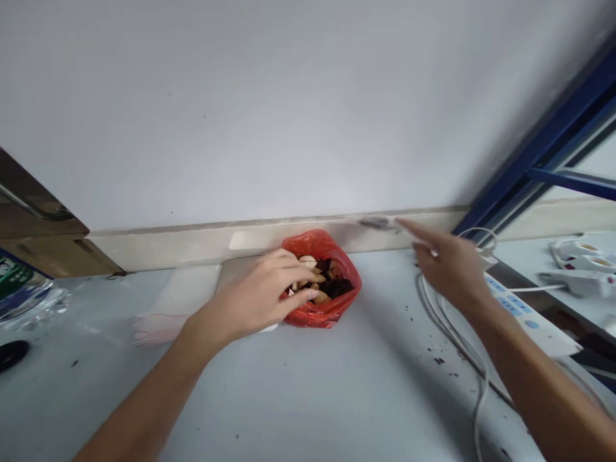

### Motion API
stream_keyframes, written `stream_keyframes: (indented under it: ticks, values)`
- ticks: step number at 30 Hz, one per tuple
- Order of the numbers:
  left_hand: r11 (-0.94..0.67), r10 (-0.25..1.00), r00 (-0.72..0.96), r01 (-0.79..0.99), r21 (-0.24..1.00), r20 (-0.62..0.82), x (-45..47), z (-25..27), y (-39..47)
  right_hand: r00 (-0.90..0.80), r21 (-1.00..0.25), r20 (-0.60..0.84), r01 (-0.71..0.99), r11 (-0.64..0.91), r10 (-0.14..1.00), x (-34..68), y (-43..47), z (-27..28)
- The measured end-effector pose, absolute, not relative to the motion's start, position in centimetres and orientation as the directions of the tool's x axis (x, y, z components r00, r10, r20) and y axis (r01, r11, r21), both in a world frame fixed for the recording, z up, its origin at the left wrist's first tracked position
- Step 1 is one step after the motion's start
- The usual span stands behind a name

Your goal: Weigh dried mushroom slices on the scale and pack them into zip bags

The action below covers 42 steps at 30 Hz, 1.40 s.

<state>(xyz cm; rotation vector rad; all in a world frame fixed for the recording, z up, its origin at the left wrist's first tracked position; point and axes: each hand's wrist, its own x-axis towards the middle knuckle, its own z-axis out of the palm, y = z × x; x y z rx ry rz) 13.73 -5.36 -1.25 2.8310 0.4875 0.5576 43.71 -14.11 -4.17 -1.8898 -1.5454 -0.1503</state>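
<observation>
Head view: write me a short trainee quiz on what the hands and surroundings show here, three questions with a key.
1. Which hand reaches over the opening of the red plastic bag?
2. True or false: the blue-and-white power strip lies to the right of the red plastic bag.
3. What colour is the slanted frame at the upper right?
(a) green
(b) yellow
(c) blue

Key:
1. The left hand.
2. True.
3. (c)
</observation>
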Motion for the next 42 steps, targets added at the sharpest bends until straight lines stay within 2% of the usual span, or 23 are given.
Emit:
stream_keyframes:
  ticks: [3, 4, 6, 8, 11, 13, 16, 19, 22, 26, 31, 35, 39, 42]
  values:
    - [-0.887, 0.396, 0.909, 0.342, 0.310, 0.130, 14.1, -1.9, -5.7, 0.016, -0.283, 0.308, 0.956, 0.075, 0.951, 44.6, -15.1, -8.2]
    - [-0.884, 0.392, 0.915, 0.345, 0.316, 0.097, 14.1, -1.9, -5.8, -0.083, -0.257, 0.215, 0.956, 0.139, 0.973, 44.7, -15.3, -8.9]
    - [-0.884, 0.374, 0.925, 0.331, 0.329, 0.074, 13.9, -1.9, -6.0, -0.177, -0.248, 0.085, 0.949, 0.193, 0.981, 44.8, -15.7, -8.9]
    - [-0.884, 0.369, 0.926, 0.320, 0.342, 0.086, 13.4, -1.8, -6.0, -0.185, -0.283, 0.043, 0.940, 0.190, 0.982, 44.3, -15.6, -7.2]
    - [-0.873, 0.403, 0.903, 0.331, 0.357, 0.148, 12.4, -1.5, -5.4, -0.036, -0.387, 0.207, 0.915, 0.116, 0.978, 42.1, -14.6, -3.3]
    - [-0.869, 0.431, 0.879, 0.342, 0.358, 0.205, 11.5, -1.3, -5.0, 0.018, -0.452, 0.214, 0.888, 0.083, 0.977, 39.7, -13.3, -1.1]
    - [-0.859, 0.466, 0.852, 0.373, 0.350, 0.237, 10.1, -0.6, -4.5, -0.046, -0.447, 0.120, 0.889, 0.095, 0.992, 35.6, -10.7, 0.3]
    - [-0.847, 0.483, 0.851, 0.395, 0.356, 0.206, 8.9, 0.2, -4.5, -0.171, -0.362, -0.065, 0.922, 0.136, 0.983, 32.5, -8.4, -0.5]
    - [-0.835, 0.509, 0.830, 0.412, 0.365, 0.228, 7.8, 0.6, -4.6, -0.181, -0.269, -0.174, 0.954, 0.130, 0.968, 31.0, -7.0, -2.1]
    - [-0.828, 0.534, 0.810, 0.441, 0.347, 0.244, 6.8, 0.3, -4.5, -0.211, -0.268, -0.172, 0.950, 0.160, 0.962, 31.1, -6.3, -2.9]
    - [-0.774, 0.597, 0.789, 0.518, 0.363, 0.147, 5.5, 0.1, -3.9, -0.208, -0.438, -0.191, 0.892, 0.107, 0.959, 32.8, -6.6, -1.6]
    - [-0.630, 0.733, 0.680, 0.686, 0.363, -0.013, 3.5, 0.7, -2.9, -0.218, -0.528, -0.062, 0.835, 0.154, 0.974, 32.9, -7.5, 0.6]
    - [-0.492, 0.797, 0.562, 0.816, 0.304, -0.221, 1.6, 1.3, -1.7, -0.307, -0.575, 0.161, 0.743, 0.342, 0.938, 29.7, -6.9, 1.8]
    - [-0.411, 0.790, 0.479, 0.877, 0.249, -0.382, 0.8, 1.5, -1.0, -0.370, -0.568, 0.167, 0.721, 0.395, 0.914, 26.1, -5.2, 0.3]
